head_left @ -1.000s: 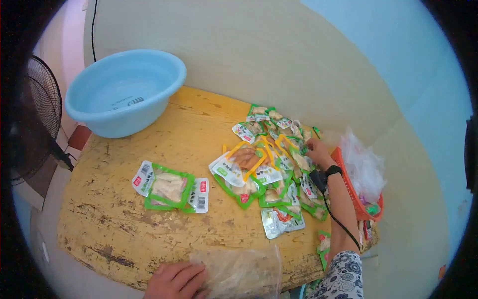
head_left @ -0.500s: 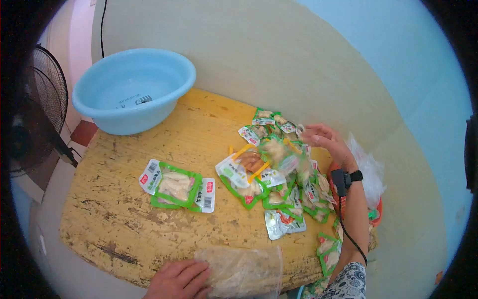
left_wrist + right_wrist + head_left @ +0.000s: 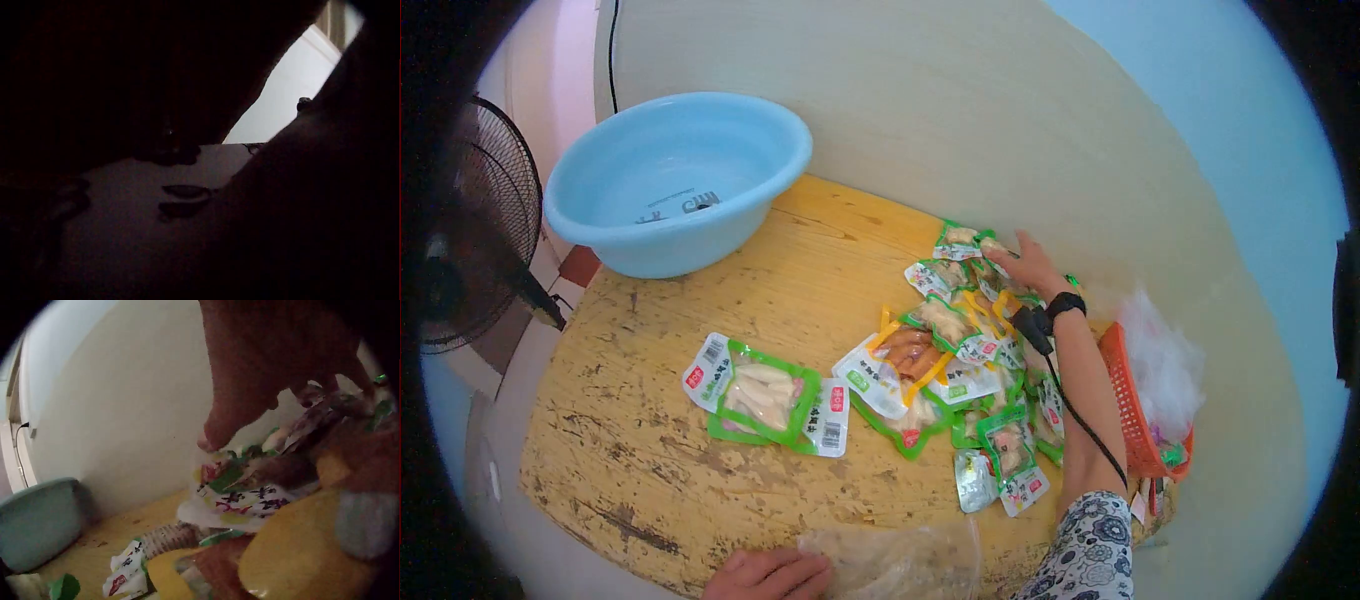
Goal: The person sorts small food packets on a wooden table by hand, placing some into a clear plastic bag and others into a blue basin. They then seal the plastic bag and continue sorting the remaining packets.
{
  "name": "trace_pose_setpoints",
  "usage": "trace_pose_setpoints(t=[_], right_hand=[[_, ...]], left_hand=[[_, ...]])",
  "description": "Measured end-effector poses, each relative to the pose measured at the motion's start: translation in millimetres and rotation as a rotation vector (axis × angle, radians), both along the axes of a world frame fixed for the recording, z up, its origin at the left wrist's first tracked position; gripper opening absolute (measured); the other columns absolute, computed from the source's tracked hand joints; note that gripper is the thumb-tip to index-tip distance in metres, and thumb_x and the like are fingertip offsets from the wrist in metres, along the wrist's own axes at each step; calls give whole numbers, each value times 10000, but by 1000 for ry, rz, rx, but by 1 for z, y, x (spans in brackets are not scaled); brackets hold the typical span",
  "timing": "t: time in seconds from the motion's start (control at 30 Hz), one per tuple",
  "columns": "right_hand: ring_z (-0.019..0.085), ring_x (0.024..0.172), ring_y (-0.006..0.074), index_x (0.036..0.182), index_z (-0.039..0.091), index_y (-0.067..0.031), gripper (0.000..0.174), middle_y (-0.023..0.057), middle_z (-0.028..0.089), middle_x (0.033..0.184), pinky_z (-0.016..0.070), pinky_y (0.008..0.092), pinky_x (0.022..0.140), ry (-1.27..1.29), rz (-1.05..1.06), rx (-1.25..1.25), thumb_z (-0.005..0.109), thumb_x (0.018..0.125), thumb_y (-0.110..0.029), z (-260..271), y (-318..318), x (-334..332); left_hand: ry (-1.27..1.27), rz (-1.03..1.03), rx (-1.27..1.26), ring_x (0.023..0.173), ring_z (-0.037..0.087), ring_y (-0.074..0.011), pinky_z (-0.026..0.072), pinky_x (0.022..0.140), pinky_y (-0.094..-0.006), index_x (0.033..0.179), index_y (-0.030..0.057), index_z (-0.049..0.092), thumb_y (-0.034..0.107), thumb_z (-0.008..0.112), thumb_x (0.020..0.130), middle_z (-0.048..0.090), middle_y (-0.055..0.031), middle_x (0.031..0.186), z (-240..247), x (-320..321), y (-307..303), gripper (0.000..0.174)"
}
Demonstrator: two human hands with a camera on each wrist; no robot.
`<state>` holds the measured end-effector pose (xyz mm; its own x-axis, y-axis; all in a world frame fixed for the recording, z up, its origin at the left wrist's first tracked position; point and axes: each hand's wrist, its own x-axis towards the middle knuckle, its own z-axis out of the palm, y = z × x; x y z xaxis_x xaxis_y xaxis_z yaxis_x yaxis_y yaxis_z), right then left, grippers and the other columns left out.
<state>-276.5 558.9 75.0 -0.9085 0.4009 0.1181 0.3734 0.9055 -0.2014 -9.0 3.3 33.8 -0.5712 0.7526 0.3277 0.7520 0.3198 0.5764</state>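
The snack packets point(image 3: 945, 345) lie in a strip running from under my right hand point(image 3: 1030, 268) back along my forearm. The clear plastic bag point(image 3: 900, 565) stretches sideways along the worktop point(image 3: 650, 440) edge, right of my left hand point(image 3: 768, 578). My right fingers point(image 3: 1010, 255) reach palm-down, straight, resting on the far packets; my left fingers press flat on the bag.

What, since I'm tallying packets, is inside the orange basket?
The basket holds crumpled clear plastic, with a bit of green packaging showing at its near end. Anything beneath the plastic is covered, so no count is possible there.
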Motion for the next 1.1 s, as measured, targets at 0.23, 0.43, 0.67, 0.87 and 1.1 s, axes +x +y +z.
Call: trace_pose_setpoints(t=[0.23,0.43,0.67,0.87,1.1], right_hand=[[433,1428,420,1545,309,86,1192,312,397,1553,371,471,1169,-25,43,-312,575,810,-814,-6,-14,-41],[577,1278,419,1460,465,5,1002,283,597,1360,465,468,1074,-222,137,67,692,787,-702,0,-61,-28],[629,1201,412,1421,496,-133,848,228,663,1283,511,484,1013,-145,333,117,876,701,-369,-2,-54,-16],[650,1123,422,1365,510,-161,641,206,683,1207,532,507,927,-29,361,202,731,770,-73,12,-95,19],[648,1067,417,1332,577,-168,595,202,662,1158,534,498,863,204,636,190,670,770,4,24,-129,82]], left_hand=[[-22,3,-8,1160,604,-347,510,962,-479,1208,33,653,155,776,839,648,-121,1278,2,0,2,408],[37,28,-15,1161,604,-346,517,939,-475,1206,33,654,164,784,845,648,-122,1265,4,4,2,405],[65,48,5,1154,601,-363,511,948,-485,1203,18,645,127,764,863,643,-136,1257,6,6,2,377],[64,30,36,1173,591,-355,500,986,-482,1191,16,655,126,727,889,643,-137,1251,3,7,0,329],[65,43,14,1206,577,-339,474,1033,-462,1217,26,654,161,706,906,639,-125,1269,1,11,-3,344]])
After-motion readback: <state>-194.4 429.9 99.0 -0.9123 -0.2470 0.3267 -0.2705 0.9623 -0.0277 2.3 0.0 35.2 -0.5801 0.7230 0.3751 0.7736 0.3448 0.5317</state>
